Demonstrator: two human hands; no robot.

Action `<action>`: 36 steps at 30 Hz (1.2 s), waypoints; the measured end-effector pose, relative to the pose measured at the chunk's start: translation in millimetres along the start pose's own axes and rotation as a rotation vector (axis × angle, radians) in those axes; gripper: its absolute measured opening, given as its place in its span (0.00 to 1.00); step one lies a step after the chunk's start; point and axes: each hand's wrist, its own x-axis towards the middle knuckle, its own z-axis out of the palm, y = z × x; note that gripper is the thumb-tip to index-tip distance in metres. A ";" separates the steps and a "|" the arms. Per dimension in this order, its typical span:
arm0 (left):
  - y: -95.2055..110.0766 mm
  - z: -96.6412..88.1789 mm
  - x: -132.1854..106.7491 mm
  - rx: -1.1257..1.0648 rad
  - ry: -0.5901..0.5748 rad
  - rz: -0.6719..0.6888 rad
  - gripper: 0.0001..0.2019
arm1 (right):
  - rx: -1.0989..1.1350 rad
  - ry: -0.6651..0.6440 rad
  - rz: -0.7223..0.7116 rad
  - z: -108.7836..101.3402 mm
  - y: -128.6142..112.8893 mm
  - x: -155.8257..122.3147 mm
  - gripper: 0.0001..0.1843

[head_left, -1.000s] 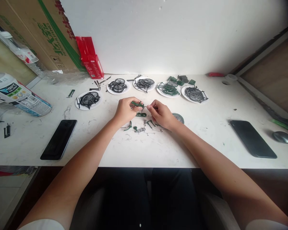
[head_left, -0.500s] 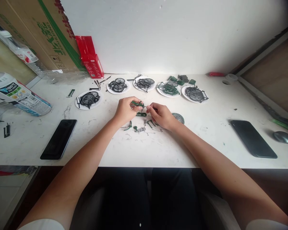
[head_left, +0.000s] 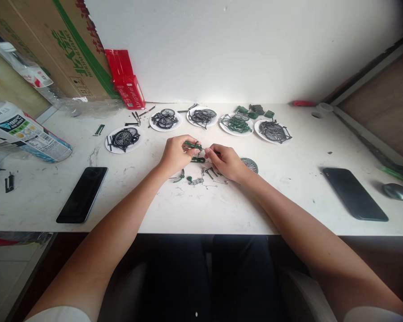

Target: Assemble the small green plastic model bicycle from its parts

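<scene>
My left hand [head_left: 177,152] is closed on a small green model bicycle part [head_left: 192,145], held just above the table. Close beside it, my right hand [head_left: 225,160] pinches a thin dark tool [head_left: 205,150], perhaps a screwdriver, mostly hidden by the fingers, with its tip against the green part. Below the hands lie a green chain-guard-like piece [head_left: 199,159], a curved green fender [head_left: 179,177], a small green saddle-shaped piece [head_left: 189,179] and a silver rack-like piece [head_left: 198,181]. A green-rimmed spoked wheel [head_left: 250,165] lies partly behind my right hand.
Paper plates with model bicycle parts stand along the back, including a left plate [head_left: 109,149] and a right plate [head_left: 262,139]. A phone [head_left: 82,195] lies left, a dark phone-like slab [head_left: 355,194] and a mouse [head_left: 396,192] right. A red box [head_left: 130,91] and a large bottle [head_left: 30,134] stand left.
</scene>
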 end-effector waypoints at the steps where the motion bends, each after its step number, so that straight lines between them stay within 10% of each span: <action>1: -0.1 -0.1 0.1 0.001 0.000 0.004 0.08 | 0.002 -0.001 0.001 0.0 0.0 0.0 0.30; 36: 1.8 -1.1 0.1 0.029 -0.016 -0.022 0.09 | -0.011 -0.018 0.000 1.8 0.8 0.4 0.28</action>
